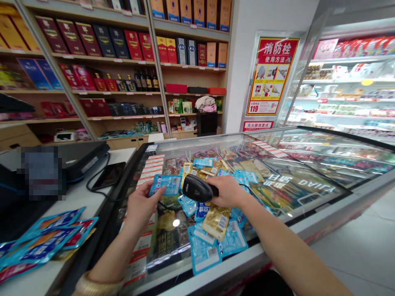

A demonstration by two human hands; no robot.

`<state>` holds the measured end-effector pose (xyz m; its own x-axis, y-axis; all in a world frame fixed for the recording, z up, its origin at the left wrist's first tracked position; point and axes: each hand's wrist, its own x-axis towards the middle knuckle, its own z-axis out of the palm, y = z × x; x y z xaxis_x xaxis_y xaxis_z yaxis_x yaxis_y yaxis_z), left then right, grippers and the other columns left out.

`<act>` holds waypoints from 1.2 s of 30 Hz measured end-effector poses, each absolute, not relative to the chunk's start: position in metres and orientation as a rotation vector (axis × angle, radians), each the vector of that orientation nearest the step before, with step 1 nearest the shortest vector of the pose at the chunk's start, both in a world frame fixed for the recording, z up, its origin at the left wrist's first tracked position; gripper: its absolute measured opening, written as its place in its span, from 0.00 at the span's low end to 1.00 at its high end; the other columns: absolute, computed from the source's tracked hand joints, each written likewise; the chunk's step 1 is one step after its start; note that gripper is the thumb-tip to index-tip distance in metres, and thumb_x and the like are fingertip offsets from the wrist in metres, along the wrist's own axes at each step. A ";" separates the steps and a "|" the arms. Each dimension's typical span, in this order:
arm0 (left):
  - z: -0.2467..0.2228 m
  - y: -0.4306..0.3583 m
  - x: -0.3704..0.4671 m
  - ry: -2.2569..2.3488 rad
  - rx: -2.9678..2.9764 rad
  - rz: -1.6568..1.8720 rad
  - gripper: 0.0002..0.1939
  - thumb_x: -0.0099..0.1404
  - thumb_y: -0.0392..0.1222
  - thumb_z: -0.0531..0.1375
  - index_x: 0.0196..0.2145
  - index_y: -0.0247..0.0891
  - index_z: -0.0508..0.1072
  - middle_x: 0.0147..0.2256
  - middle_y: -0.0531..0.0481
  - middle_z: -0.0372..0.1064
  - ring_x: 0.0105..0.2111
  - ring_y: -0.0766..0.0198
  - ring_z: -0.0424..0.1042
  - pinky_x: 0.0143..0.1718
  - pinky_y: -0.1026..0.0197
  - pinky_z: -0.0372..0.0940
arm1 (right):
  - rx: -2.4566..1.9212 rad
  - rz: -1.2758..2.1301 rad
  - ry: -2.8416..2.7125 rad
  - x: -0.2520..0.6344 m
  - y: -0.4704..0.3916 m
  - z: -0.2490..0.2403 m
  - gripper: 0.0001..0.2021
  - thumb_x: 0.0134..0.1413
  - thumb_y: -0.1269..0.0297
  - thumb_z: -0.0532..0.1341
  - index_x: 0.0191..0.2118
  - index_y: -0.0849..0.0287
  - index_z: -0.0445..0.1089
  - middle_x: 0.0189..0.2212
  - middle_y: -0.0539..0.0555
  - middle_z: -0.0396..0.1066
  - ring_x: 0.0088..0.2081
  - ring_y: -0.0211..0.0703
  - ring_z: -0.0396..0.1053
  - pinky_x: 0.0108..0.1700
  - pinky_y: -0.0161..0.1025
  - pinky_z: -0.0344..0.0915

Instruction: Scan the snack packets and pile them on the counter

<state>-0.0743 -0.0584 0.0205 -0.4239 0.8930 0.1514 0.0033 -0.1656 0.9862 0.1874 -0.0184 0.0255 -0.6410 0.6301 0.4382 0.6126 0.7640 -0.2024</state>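
Note:
Pinched in my left hand (142, 205) is a small blue snack packet (171, 186), its white barcode panel facing up. My right hand (226, 192) wraps round the handle of a black barcode scanner (197, 188), whose head points left toward that packet. Beneath both hands, blue packets (202, 248) and gold packets (217, 220) lie in a loose pile on the glass lid of a chest freezer (175, 267). Several of them show barcodes. The scanner covers part of the pile.
More snack packets (46, 236) lie on the white counter (106, 197) at left, near a phone (109, 174) and a dark checkout machine (83, 160) with a cable. Shelves of boxed bottles (123, 45) stand behind. A lit display fridge (348, 86) is at right.

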 end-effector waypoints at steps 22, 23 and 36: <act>0.016 -0.057 -0.072 1.357 0.909 1.634 0.19 0.41 0.44 0.72 0.33 0.37 0.77 0.33 0.49 0.78 0.33 0.60 0.75 0.34 0.62 0.69 | -1.043 -0.065 -2.020 0.222 0.001 0.030 0.15 0.46 0.63 0.61 0.42 0.57 0.72 0.35 0.56 0.77 0.37 0.49 0.74 0.38 0.38 0.65; 0.017 -0.057 -0.068 1.338 0.894 1.619 0.17 0.42 0.42 0.71 0.32 0.37 0.77 0.33 0.49 0.78 0.33 0.60 0.75 0.34 0.62 0.70 | -1.102 -0.095 -1.939 0.229 0.005 0.030 0.15 0.46 0.62 0.60 0.42 0.58 0.72 0.34 0.57 0.77 0.36 0.50 0.74 0.37 0.39 0.66; 0.050 -0.005 0.007 1.150 0.868 1.468 0.04 0.50 0.31 0.65 0.25 0.33 0.73 0.28 0.44 0.76 0.35 0.59 0.76 0.42 0.58 0.72 | -1.548 -0.258 -1.450 0.262 0.026 0.023 0.13 0.48 0.56 0.58 0.37 0.57 0.72 0.27 0.57 0.74 0.31 0.53 0.72 0.31 0.39 0.61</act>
